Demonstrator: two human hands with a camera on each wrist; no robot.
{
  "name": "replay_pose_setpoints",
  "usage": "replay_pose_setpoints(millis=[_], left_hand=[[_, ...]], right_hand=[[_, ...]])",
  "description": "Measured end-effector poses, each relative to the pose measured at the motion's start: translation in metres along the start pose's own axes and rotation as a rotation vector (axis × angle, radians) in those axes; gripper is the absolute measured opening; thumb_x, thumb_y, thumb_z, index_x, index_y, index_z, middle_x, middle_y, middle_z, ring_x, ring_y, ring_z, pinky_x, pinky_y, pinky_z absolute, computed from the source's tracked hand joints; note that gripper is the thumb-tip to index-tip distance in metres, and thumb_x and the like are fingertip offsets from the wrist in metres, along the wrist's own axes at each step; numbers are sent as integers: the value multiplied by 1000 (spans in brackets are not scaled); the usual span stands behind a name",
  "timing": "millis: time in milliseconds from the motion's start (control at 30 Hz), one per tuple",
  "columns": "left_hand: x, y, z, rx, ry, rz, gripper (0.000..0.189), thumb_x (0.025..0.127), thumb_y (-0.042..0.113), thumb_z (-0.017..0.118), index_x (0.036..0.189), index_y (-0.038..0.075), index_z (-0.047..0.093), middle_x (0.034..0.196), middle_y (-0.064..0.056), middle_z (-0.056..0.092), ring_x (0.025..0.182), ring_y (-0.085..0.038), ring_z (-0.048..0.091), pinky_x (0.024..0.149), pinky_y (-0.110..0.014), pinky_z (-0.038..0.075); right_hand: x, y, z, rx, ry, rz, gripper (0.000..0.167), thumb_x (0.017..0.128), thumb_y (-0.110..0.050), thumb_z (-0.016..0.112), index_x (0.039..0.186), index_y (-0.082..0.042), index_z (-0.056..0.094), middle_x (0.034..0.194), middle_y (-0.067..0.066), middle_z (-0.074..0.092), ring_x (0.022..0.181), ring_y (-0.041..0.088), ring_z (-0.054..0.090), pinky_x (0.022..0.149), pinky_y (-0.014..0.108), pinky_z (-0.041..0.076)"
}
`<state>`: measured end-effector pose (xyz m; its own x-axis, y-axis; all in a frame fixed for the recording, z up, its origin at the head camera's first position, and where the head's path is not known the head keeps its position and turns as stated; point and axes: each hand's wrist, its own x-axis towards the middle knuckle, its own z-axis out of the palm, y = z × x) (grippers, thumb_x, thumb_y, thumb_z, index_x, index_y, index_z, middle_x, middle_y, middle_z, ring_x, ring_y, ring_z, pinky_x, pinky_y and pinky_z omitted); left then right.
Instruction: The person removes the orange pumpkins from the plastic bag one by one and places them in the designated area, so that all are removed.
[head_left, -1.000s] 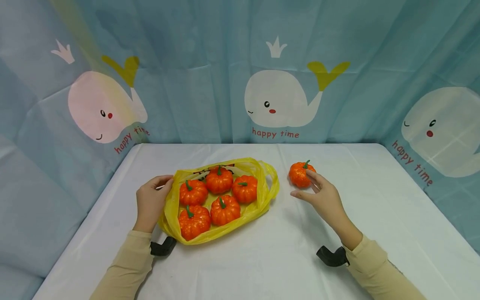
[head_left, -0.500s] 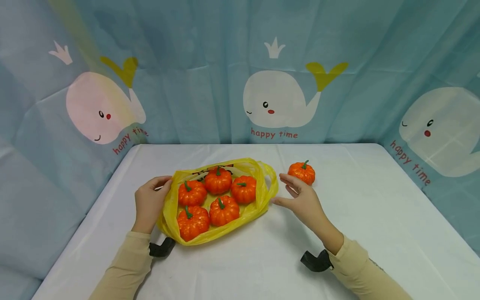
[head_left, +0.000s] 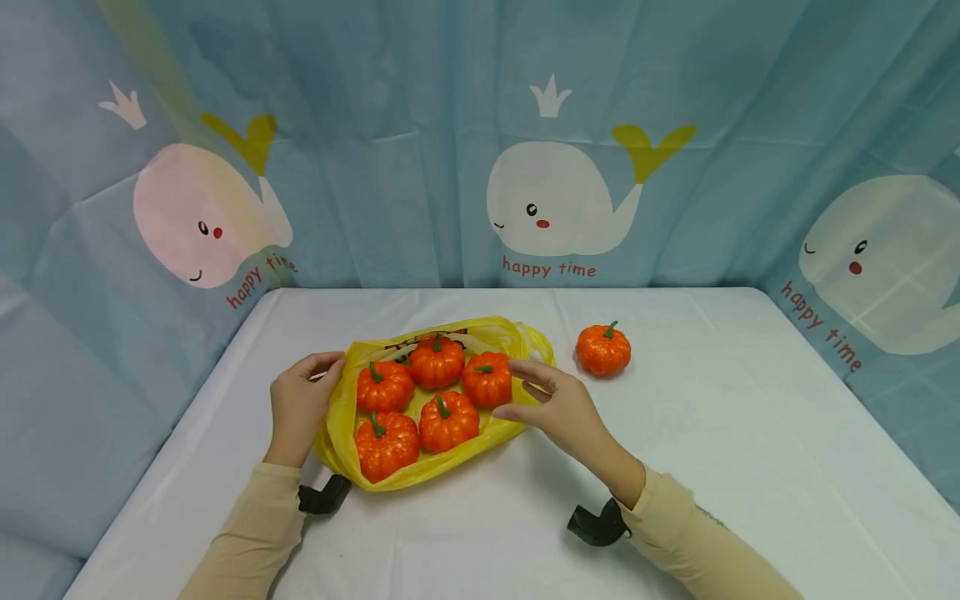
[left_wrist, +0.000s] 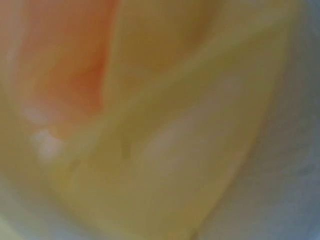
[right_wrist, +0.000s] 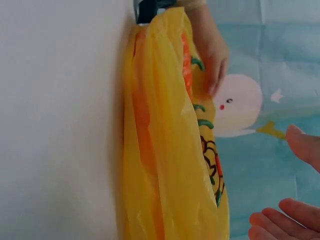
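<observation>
Head view shows a yellow plastic bag [head_left: 341,442] on the white surface [head_left: 750,433], left of its middle, the mouth gaping upward and the far rim reaching toward the surface's far edge. Inside lie five orange pumpkins with green stems: a left-rear pumpkin [head_left: 385,387], a far pumpkin [head_left: 437,365], a right pumpkin [head_left: 487,382], a front-middle pumpkin [head_left: 448,423] and a front-left pumpkin [head_left: 387,448]. A lone pumpkin [head_left: 603,352] sits outside the bag, just beside its right end, nearer the surface's far edge and well short of the far right corner. Of the two hands, the left hand [head_left: 300,408], on the side of the surface's left edge, has thumb and forefinger nearly together, pinching the bag's left rim. The right hand [head_left: 566,408] is spread with a wide gap between thumb and fingers, nothing in its grasp, over the bag's right end and near the right pumpkin; the right wrist view shows it apart from the bag's side wall. The left wrist view is too blurred for more than yellow film and an orange patch. Both arms wear beige sleeves [head_left: 247,525], with a black mount [head_left: 597,524] at each wrist. Behind the far edge hangs a blue curtain [head_left: 420,167] printed with pale whales, crowns and the words "happy time"
</observation>
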<state>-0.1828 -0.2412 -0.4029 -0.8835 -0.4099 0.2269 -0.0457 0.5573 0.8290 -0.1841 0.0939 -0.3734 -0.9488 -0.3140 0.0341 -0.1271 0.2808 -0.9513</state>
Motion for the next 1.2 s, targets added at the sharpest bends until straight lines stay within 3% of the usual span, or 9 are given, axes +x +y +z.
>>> replay_pose_setpoints(millis=[367, 867, 1200], left_hand=[[0, -1, -1, 6, 13, 9, 28, 97, 26, 64, 113, 5, 74, 113, -17, 73, 102, -30, 69, 71, 4, 39], [1, -1, 1, 13, 17, 27, 27, 97, 24, 64, 113, 4, 74, 112, -17, 74, 100, -31, 69, 70, 4, 40], [0, -2, 1, 12, 15, 26, 27, 97, 24, 65, 112, 5, 75, 111, -17, 74, 100, -31, 69, 70, 4, 40]], right_hand=[[9, -5, 22, -65, -58, -33, 65, 74, -23, 88, 133, -8, 63, 139, 6, 62, 133, 28, 56, 107, 40, 47], [22, -5, 43, -122, -133, -1, 64, 74, -25, 88, 131, -7, 65, 137, 8, 63, 131, 28, 57, 107, 44, 48], [29, 1, 53, -271, -149, -18, 65, 74, -31, 88, 130, -9, 66, 136, 7, 64, 129, 26, 57, 105, 42, 50]])
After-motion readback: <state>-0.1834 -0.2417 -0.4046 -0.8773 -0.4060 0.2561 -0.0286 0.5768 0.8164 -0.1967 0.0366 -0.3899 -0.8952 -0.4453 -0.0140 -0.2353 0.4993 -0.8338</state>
